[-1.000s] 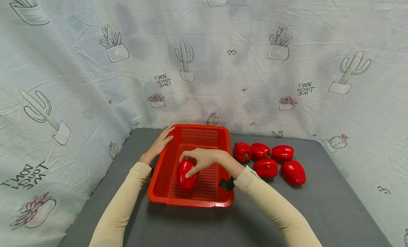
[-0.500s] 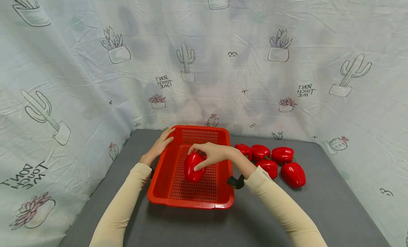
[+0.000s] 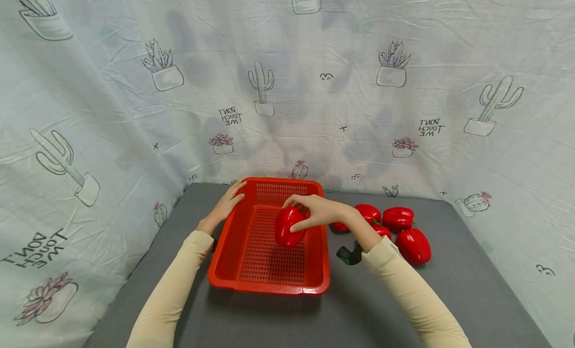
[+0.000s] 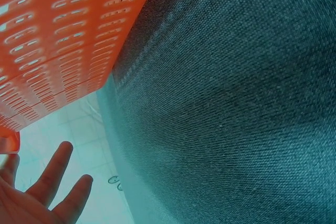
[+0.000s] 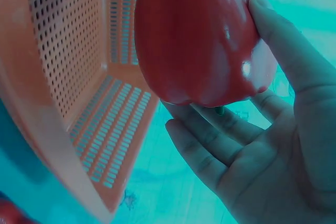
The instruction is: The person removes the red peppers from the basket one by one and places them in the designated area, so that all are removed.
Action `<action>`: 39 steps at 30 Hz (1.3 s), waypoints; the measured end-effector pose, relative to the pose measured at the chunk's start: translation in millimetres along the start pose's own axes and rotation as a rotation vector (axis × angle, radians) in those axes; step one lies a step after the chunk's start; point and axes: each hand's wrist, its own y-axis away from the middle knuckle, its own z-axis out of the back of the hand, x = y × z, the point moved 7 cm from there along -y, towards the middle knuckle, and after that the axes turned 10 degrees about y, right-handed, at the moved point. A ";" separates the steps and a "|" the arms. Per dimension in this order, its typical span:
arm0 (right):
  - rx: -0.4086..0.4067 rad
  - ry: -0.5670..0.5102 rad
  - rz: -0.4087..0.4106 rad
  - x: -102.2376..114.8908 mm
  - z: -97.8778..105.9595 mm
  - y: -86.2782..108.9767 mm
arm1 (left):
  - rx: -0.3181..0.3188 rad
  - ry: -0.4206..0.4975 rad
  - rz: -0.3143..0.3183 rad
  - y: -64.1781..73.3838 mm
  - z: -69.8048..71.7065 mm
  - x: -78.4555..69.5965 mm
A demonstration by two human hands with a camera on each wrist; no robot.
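A glossy red bell pepper (image 3: 288, 228) is held in my right hand (image 3: 316, 210), above the floor of a red slotted plastic basket (image 3: 269, 289). In the right wrist view, the thumb presses one side of the bell pepper (image 5: 199, 40) while the fingers reach round behind it. My left hand (image 3: 225, 205) rests at the basket's left rim. Its fingers (image 4: 50, 174) are straight and spread beside the basket wall (image 4: 68, 40) in the left wrist view.
Several more red bell peppers (image 3: 414, 246) lie in a cluster on the grey table (image 3: 458, 288), right of the basket. My right forearm partly covers some of them. A white curtain (image 3: 287, 88) with cactus drawings hangs behind the table.
My right hand has raised the bell pepper from the basket floor and carried it to the right. The left hand and the basket stay where they were.
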 end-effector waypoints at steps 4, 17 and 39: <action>-0.025 -0.025 -0.011 -6.6 5.3 8.3 | 0.013 0.024 0.006 0.2 -0.2 -3.4; -0.087 -0.076 -0.109 -31.1 16.6 35.7 | 0.037 0.051 0.022 14.5 1.0 -45.2; -0.218 -0.128 -0.210 -76.2 23.4 92.0 | 0.008 0.032 0.005 1.2 1.0 -2.5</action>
